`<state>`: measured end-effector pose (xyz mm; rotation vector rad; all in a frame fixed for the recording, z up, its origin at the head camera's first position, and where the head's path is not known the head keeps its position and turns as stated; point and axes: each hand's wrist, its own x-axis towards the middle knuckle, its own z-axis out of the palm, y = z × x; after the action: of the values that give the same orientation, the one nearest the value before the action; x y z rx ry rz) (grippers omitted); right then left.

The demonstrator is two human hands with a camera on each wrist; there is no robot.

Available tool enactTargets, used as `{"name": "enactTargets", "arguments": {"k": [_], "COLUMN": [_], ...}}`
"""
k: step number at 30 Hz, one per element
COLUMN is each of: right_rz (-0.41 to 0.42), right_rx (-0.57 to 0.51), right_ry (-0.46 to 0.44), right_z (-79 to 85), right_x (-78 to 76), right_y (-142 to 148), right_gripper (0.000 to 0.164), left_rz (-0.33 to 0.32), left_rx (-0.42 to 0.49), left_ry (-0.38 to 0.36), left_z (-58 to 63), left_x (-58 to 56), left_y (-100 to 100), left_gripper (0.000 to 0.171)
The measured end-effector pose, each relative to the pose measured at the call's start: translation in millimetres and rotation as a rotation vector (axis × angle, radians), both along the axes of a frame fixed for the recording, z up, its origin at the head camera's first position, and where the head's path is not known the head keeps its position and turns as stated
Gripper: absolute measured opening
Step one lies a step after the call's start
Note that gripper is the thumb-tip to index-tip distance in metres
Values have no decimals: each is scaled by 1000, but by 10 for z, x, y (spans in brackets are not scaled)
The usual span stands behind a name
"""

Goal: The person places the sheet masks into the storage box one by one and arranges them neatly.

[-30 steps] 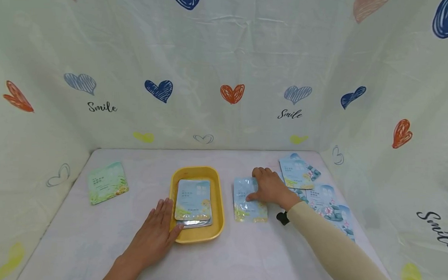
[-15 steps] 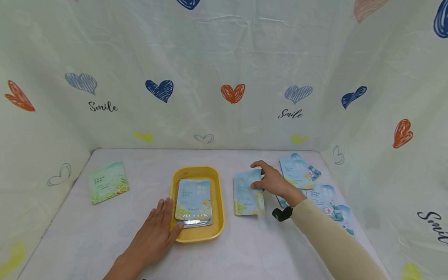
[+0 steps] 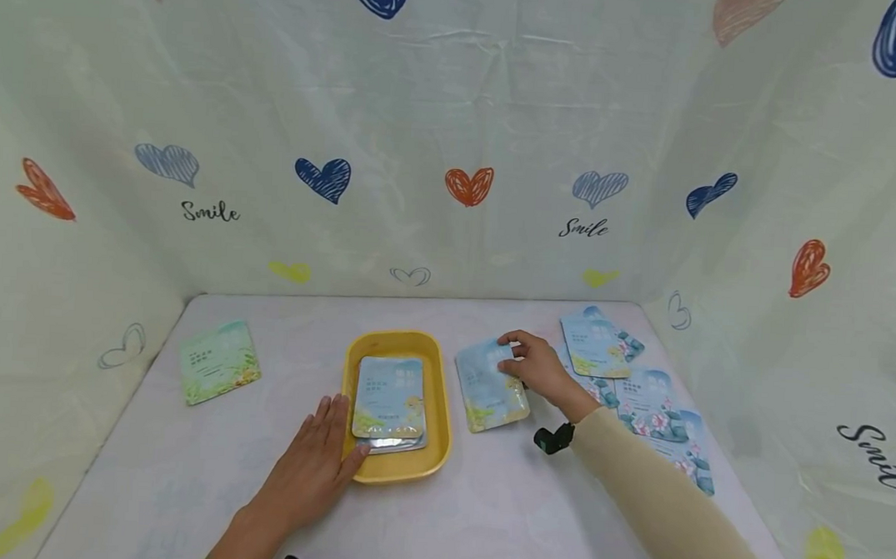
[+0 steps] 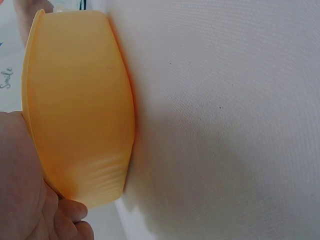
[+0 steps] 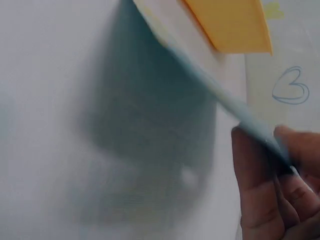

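Right hand (image 3: 540,369) pinches a flat, pale-blue, foil-like packet (image 3: 488,394) at two o'clock — likely light, bendy, slippery; best held there. Left hand (image 3: 312,461), fingers straight, touches an oblong yellow plastic tray (image 3: 443,421).

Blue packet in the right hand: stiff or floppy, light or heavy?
Probably fairly stiff: pinched by the right hand, the blue packet looks nearly straight edge-on in the right wrist view, though its far end leaves that view. Likely light too, since it looks thin there.

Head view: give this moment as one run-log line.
left hand: touches tray | right hand: pinches blue packet above table | tray: another packet inside | green packet: on table
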<state>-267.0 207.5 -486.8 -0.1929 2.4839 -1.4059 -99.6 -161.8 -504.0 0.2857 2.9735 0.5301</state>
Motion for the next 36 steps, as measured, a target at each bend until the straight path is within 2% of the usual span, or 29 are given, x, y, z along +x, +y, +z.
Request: {"name": "enactTargets", "arguments": {"k": [5,8,12,20,27,36], "right_rz": [-7,-26,-76,-170,-177,-175], "right_rx": [14,38,15,-128,-231,-278], "right_ry": [-47,-23,11,34,58,80], "right_z": [8,-2,17,212,341,472], "right_x": [21,24,18,27,17,22], "right_y": [-21,-21,-13,10,-48,-236], "right_gripper": [34,29,29,32,36,35], "left_rz": [-6,-9,-9,-4,-1,-8], "left_rx": [4,6,4,-23,-39,-39], "left_ry": [6,17,39,67,54,65], "left_z": [11,12,2,-26,-29,-25], "left_x": [4,6,7,2,-2,-5], "left_y": [3,5,11,19,10,3], "left_gripper": [87,87,86,88,88,87]}}
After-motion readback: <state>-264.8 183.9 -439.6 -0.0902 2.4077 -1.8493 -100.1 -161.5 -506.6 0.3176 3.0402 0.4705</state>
